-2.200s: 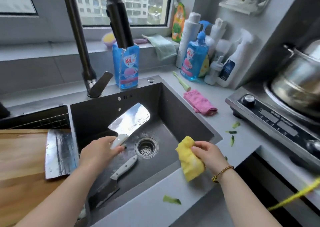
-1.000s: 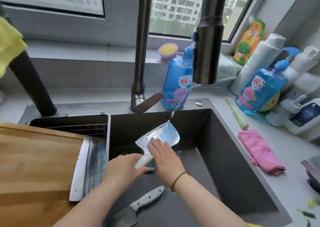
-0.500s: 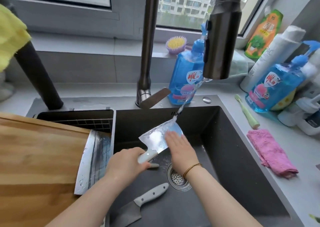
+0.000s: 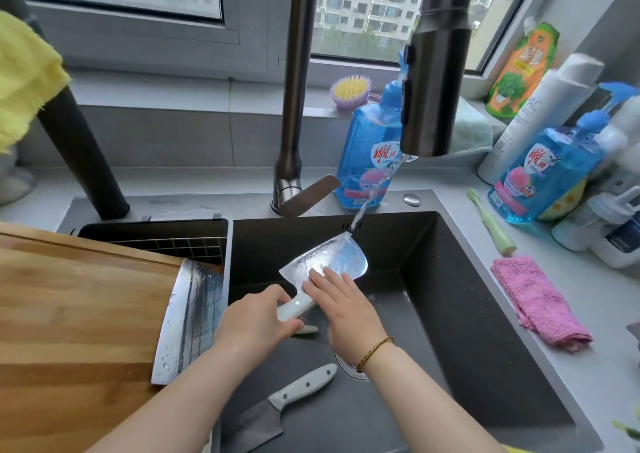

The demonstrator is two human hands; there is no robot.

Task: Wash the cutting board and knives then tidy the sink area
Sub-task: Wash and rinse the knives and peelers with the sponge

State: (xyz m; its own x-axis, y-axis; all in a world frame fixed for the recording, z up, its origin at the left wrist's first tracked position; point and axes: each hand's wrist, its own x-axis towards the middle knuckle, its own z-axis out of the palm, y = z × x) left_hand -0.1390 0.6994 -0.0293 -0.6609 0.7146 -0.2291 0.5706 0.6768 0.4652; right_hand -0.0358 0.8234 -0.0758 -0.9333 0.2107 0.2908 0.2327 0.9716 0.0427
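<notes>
Steel cleaver: left hand grips handle, right hand flat on blade; drain mostly hidden.

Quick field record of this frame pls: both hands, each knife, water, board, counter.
left hand: grips white handle of the cleaver
right hand: laid flat on the cleaver blade
cleaver: over the sink, blade under the water stream
water: running from the faucet head
second knife: lying on the sink floor
third blade: wet, resting on the cutting board edge
counter: pink cloth right of sink
</notes>
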